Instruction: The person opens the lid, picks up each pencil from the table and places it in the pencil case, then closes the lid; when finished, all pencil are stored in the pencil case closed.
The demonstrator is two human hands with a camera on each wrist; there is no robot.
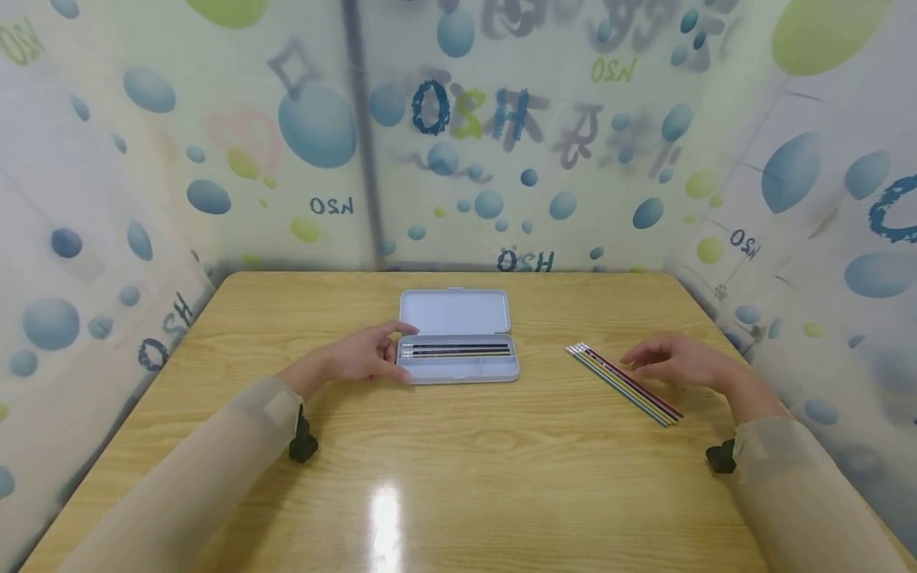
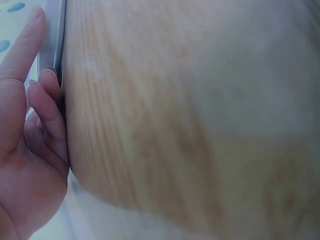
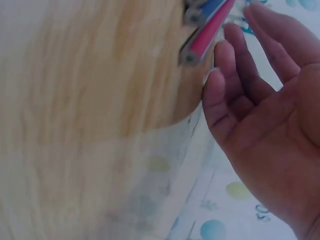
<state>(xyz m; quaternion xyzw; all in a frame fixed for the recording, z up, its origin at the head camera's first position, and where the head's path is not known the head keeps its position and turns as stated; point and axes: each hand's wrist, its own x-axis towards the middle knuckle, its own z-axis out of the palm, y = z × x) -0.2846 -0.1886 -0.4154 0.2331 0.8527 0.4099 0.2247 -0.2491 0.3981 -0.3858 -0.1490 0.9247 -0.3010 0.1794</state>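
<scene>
A light grey pencil case [image 1: 444,372] lies on the table with its lid [image 1: 454,310] folded back. Several pencils [image 1: 466,346] lie lengthwise in its rear compartment; the front one has a divider. My left hand [image 1: 361,354] holds the case's left end, thumb at the front corner and index finger near the hinge, the other fingers curled against the side. At the right, several loose pencils [image 1: 623,384] lie slantwise side by side, white-tipped ends away from me. Beside them hovers my right hand [image 1: 680,364], fingers loosely bent, nothing held. A red pencil [image 3: 205,40] shows near its fingertips.
The wooden table [image 1: 458,461] has a light reflection near its front. Patterned curtains [image 1: 573,183] enclose its back and both sides. Each wrist carries a small black device [image 1: 303,440] below the sleeve cuff.
</scene>
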